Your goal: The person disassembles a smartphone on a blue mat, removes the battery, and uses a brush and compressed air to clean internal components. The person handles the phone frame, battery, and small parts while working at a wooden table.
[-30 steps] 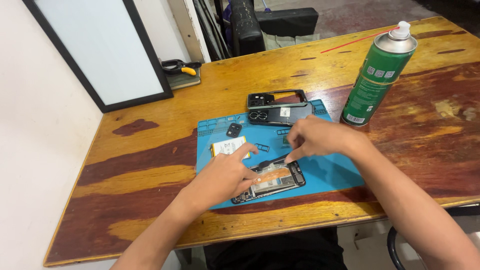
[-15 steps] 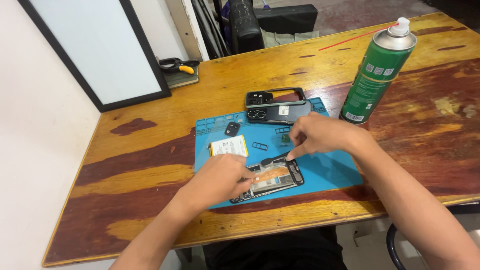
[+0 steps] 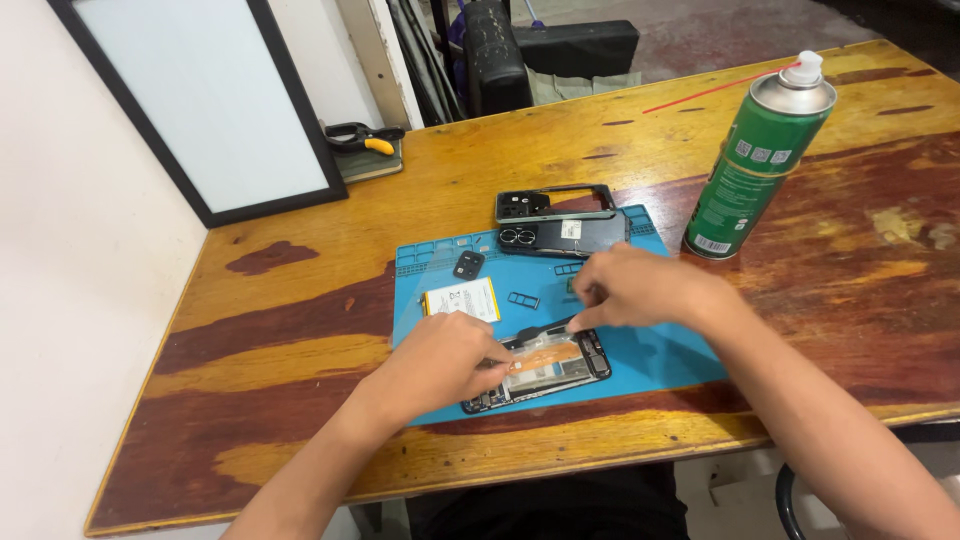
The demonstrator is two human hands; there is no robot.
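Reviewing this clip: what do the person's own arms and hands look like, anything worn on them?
Both arms are bare as far as the picture shows: no sleeves, gloves, watch or bracelets. The left hand and the right hand show no rings or tape that I can make out, though most fingers are curled or partly hidden. Nothing is marked or written on either forearm.
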